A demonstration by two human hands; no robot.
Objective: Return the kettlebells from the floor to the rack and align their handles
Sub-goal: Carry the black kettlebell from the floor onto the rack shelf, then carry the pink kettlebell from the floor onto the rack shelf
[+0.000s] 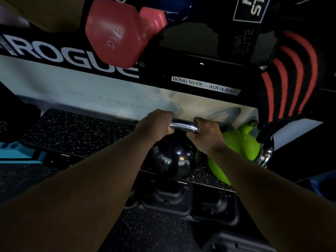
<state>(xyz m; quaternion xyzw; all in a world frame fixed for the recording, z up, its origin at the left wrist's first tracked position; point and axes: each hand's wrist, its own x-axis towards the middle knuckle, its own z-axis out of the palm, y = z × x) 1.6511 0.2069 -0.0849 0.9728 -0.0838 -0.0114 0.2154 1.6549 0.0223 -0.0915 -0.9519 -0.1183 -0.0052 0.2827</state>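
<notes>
On the left we see the rack shelf (76,130), a dark mat flecked with white. Our left hand (156,122) and right hand (207,130) each curl round an end of the polished steel handle (183,125) of the glossy black kettlebell (172,159), its round body at the shelf's near edge; whether it rests there we cannot tell. Just right stands a smooth lime-green kettlebell (240,144), partly hidden by our right forearm. Above, a matte pink dumbbell (116,33) overhangs the rack's lettered rail.
</notes>
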